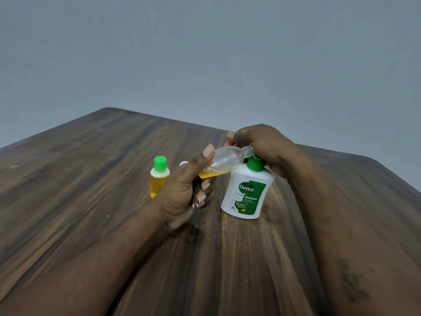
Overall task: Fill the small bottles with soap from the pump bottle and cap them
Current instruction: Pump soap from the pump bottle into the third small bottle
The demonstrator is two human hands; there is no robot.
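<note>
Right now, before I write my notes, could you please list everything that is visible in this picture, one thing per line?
table: one, dark brown wood, fills the lower picture
wall: one, grey-blue, behind the table
pump bottle: one, white with green pump and label, upright on the table, right of centre
capped small bottle: one, clear with yellow soap and green cap, upright, left of centre
open small bottle: one, clear with a little yellow soap, tilted, mouth at the pump nozzle
small white object: one, white, between the two small bottles, mostly hidden
left hand: one, grips the open small bottle
right hand: one, curled over the pump head
</note>
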